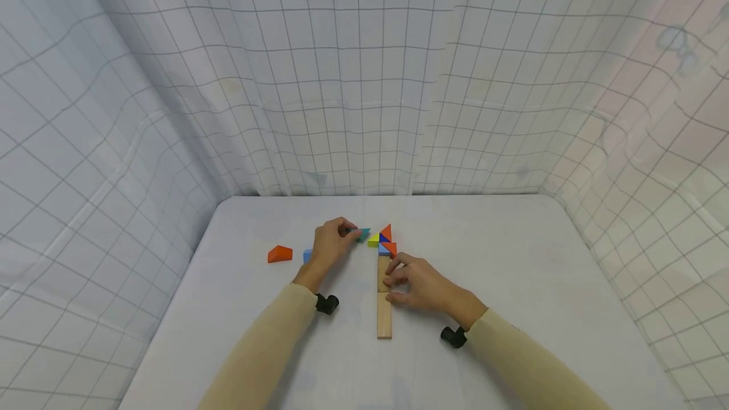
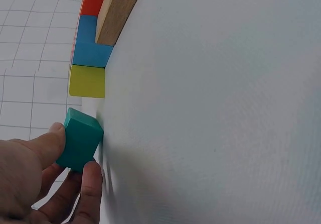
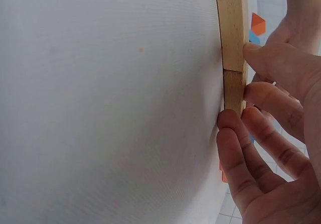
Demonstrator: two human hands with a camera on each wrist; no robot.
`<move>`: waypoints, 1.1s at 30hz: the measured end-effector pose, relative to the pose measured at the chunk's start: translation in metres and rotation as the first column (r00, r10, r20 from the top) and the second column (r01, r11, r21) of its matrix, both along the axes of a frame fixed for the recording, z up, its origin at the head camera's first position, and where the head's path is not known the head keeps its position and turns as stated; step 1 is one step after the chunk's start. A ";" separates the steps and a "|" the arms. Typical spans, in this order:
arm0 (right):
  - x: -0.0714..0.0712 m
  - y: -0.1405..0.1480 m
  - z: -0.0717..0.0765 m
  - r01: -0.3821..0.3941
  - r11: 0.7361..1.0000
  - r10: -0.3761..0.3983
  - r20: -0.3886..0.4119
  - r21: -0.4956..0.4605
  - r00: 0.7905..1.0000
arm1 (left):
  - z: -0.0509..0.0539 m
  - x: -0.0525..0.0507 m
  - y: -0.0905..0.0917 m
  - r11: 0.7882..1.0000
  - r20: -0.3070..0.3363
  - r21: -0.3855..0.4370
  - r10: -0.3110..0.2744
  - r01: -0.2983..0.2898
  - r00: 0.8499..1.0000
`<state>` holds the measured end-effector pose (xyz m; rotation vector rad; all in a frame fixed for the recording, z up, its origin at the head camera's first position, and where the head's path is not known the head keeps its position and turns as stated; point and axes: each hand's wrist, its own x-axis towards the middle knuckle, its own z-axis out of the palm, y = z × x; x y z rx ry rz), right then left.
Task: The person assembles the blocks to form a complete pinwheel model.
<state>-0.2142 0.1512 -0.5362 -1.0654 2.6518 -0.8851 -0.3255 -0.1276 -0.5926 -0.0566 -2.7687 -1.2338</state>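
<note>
My left hand pinches a teal block between thumb and fingers, just left of a yellow block and apart from it. Beside the yellow block are a dark blue piece, a light blue block and two red-orange triangular pieces, grouped closely together. Below this group, two wooden planks lie end to end in a line. My right hand is at the planks' right side, fingertips touching them near their joint, fingers loosely bent.
On the left of the white table lies a red-orange block. A light blue block is partly hidden behind my left hand. Grid-patterned curtains stand at the table's back and sides.
</note>
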 end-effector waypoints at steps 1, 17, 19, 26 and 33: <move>0.000 0.000 0.000 0.000 1.000 0.000 0.000 0.000 1.000 | -0.001 -0.001 -0.001 1.000 0.003 -0.010 0.001 -0.001 1.000; -0.001 0.001 -0.002 0.006 1.000 -0.006 0.009 -0.011 1.000 | 0.025 0.017 0.005 0.994 0.053 0.063 -0.087 0.084 0.995; -0.001 0.000 -0.002 0.003 1.000 -0.003 0.006 -0.013 1.000 | 0.012 0.009 0.003 0.994 0.040 0.051 -0.103 0.101 0.994; -0.001 0.000 -0.002 0.001 1.000 -0.001 0.007 -0.008 1.000 | 0.013 0.010 0.005 0.990 0.047 0.041 -0.136 0.134 0.990; -0.001 0.000 -0.001 0.002 1.000 -0.002 0.006 -0.009 1.000 | 0.021 0.017 0.006 0.985 0.004 0.047 -0.167 0.167 0.986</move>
